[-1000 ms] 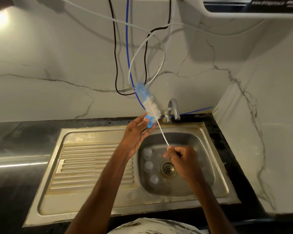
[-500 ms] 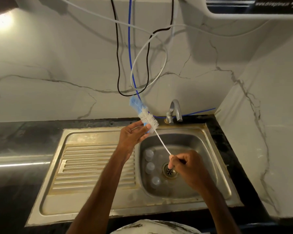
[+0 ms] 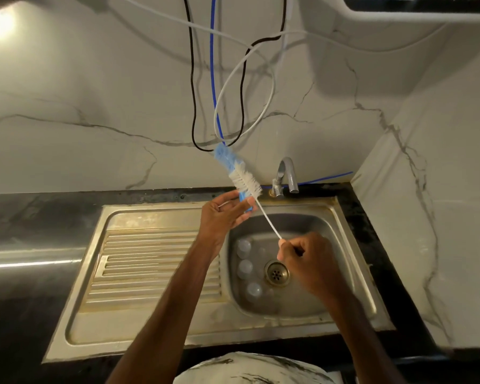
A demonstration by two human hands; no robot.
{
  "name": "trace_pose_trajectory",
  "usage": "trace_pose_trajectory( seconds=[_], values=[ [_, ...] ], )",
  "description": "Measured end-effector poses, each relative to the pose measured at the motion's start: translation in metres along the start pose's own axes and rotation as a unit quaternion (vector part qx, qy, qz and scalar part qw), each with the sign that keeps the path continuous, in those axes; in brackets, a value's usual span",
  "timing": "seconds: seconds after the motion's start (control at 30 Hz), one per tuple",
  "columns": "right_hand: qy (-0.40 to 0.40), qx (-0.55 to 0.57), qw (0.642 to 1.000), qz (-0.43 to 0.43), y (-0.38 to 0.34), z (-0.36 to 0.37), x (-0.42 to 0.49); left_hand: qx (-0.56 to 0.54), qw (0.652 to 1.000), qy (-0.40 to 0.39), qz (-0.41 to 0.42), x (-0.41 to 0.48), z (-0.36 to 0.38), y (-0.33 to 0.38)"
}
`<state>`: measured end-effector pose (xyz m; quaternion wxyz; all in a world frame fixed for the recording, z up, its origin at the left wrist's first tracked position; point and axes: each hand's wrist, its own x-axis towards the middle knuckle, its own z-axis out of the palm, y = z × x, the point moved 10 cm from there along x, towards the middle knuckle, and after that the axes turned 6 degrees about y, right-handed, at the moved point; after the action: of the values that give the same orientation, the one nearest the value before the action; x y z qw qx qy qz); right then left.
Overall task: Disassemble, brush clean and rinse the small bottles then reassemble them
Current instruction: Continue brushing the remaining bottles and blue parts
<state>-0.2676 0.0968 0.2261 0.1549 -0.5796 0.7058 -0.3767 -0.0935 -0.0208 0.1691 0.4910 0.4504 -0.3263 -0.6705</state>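
The right hand (image 3: 308, 261) is curled tight round the lower end of a bottle brush (image 3: 245, 184), pinching its thin white wire stem above the basin of the steel sink (image 3: 150, 259). The brush slants up and to the left, white bristles below a blue sponge tip. The left hand (image 3: 225, 214) is held just beside the bristles, thumb and nearly straight fingers holding a small blue piece (image 3: 243, 195); what it is I cannot tell. 3 small clear bottles (image 3: 245, 268) lie in a row in the basin, left of the drain (image 3: 276, 273). The tap (image 3: 286, 173) stands behind
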Motion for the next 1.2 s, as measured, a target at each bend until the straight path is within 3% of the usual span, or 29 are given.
trace_pose_trajectory(
  seconds=[0.1, 0.27, 0.4, 0.57, 0.7, 0.9, 1.03, 1.2],
  values=[
    [-0.001, -0.006, 1.0, -0.006, 0.001, 0.007, -0.018, -0.056, 0.997, 0.048, -0.001, 0.006, -0.015, 0.009],
    [0.034, -0.025, 0.999, 0.021, 0.012, 0.012, -0.011, -0.121, 0.991, 0.01, -0.059, -0.003, 0.009, -0.012],
    [0.035, -0.019, 0.999, -0.011, 0.001, 0.018, -0.027, -0.167, 0.983, 0.068, -0.039, 0.01, -0.006, -0.001],
    [0.07, -0.007, 0.998, 0.009, 0.006, 0.014, -0.018, -0.185, 0.979, 0.066, -0.047, 0.002, 0.009, -0.011],
    [0.038, 0.028, 0.999, 0.019, 0.007, 0.027, -0.032, -0.207, 0.973, 0.101, -0.019, 0.011, -0.01, 0.001],
    [0.052, 0.054, 0.995, 0.065, 0.017, 0.025, -0.018, -0.142, 0.988, 0.054, -0.009, 0.004, 0.012, -0.011],
    [0.029, 0.065, 0.997, 0.041, 0.01, 0.032, -0.036, -0.161, 0.985, 0.064, -0.002, 0.021, -0.005, -0.004],
    [0.047, 0.064, 0.992, 0.097, 0.03, 0.027, -0.017, -0.174, 0.984, 0.003, -0.044, 0.005, 0.022, -0.017]
  ],
)
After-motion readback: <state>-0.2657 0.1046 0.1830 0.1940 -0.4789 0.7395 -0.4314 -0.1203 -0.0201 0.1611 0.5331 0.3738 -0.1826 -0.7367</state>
